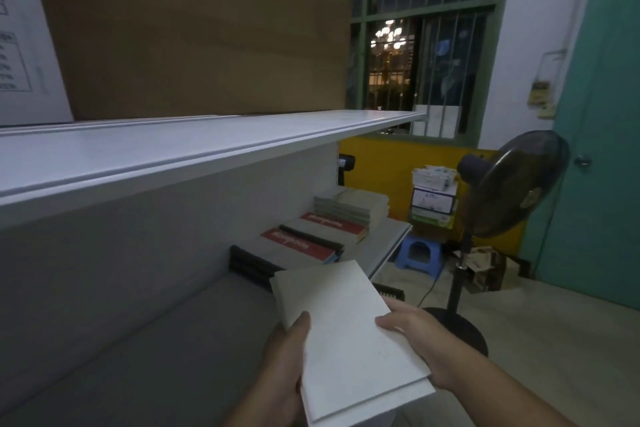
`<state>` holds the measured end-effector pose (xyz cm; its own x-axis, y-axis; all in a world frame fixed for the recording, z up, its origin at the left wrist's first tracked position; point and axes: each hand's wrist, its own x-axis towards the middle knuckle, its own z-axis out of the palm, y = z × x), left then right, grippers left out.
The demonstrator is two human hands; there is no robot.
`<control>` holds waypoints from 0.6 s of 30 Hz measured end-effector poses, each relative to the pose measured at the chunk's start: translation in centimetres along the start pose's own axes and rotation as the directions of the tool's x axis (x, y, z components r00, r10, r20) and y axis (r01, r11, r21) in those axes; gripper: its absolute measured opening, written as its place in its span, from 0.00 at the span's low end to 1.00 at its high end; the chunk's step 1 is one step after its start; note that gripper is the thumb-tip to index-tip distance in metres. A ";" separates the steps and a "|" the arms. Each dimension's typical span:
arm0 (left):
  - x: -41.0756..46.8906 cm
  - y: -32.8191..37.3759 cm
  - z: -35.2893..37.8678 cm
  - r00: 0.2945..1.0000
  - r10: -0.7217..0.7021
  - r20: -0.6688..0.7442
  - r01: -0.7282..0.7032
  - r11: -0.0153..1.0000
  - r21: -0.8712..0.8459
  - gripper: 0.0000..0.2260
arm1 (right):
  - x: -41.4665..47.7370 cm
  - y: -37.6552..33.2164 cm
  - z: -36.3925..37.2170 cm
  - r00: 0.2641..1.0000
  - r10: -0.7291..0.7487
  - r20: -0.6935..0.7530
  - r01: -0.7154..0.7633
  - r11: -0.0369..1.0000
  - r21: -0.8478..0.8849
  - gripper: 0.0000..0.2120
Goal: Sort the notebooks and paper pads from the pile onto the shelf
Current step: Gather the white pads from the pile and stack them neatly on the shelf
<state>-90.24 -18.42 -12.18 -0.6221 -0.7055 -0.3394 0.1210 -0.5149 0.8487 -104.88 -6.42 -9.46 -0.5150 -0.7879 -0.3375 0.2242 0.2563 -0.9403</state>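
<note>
A plain white paper pad (346,336), two thin pads stacked, is held flat in front of me over the edge of the lower shelf (156,340). My left hand (287,364) grips its near left edge with the thumb on top. My right hand (412,340) grips its right edge. Farther along the lower shelf lie red-covered notebooks (304,243), a second red-topped stack (332,222), a grey and cream stack (356,204) and a dark-spined stack (249,267) by the pad's far corner.
The white upper shelf (173,146) juts out above, carrying a large brown cardboard box (201,38). A black pedestal fan (502,191) stands on the floor at right, near a blue stool (419,253), stacked boxes (433,198) and a teal door (599,149).
</note>
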 end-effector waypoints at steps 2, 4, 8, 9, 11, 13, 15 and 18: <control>1.1 0.7 0.7 0.997 0.045 -0.055 -0.047 0.998 -0.037 0.12 | 2.2 -1.0 -0.3 0.999 -0.011 0.050 0.012 1.000 -0.027 0.14; 2.3 1.8 1.2 0.987 0.103 -0.120 -0.108 0.993 -0.037 0.08 | 4.3 -2.4 -0.3 0.989 -0.037 0.145 0.048 0.996 -0.071 0.16; 4.1 4.0 0.9 0.946 0.153 -0.286 -0.164 0.986 -0.014 0.07 | 9.0 -5.0 0.8 0.941 -0.114 0.319 0.185 0.961 -0.204 0.19; 4.2 4.4 0.4 0.938 0.138 -0.319 -0.151 0.988 -0.016 0.08 | 10.2 -5.3 1.5 0.928 -0.125 0.351 0.212 0.952 -0.221 0.20; 3.9 5.0 -1.0 0.929 0.094 -0.358 -0.109 0.994 -0.024 0.09 | 12.2 -5.7 3.8 0.908 -0.139 0.396 0.254 0.933 -0.256 0.21; 3.2 5.3 -2.9 0.897 0.107 -0.428 -0.119 0.993 -0.001 0.10 | 13.6 -5.5 6.6 0.890 -0.103 0.444 0.245 0.929 -0.277 0.20; 2.7 5.5 -4.6 0.833 0.141 -0.535 -0.129 0.990 0.059 0.11 | 15.0 -4.7 9.0 0.886 -0.057 0.460 0.214 0.930 -0.298 0.20; 2.1 4.6 -6.1 0.772 0.257 -0.581 -0.106 0.954 0.281 0.12 | 17.1 -3.3 11.6 0.884 0.009 0.467 0.177 0.919 -0.352 0.18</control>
<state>-86.26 -25.22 -11.42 0.0001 -0.9601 -0.2796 -0.0356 -0.2794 0.9595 -104.88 -27.25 -11.66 -0.0667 -0.9560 -0.2857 -0.1770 0.2931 -0.9396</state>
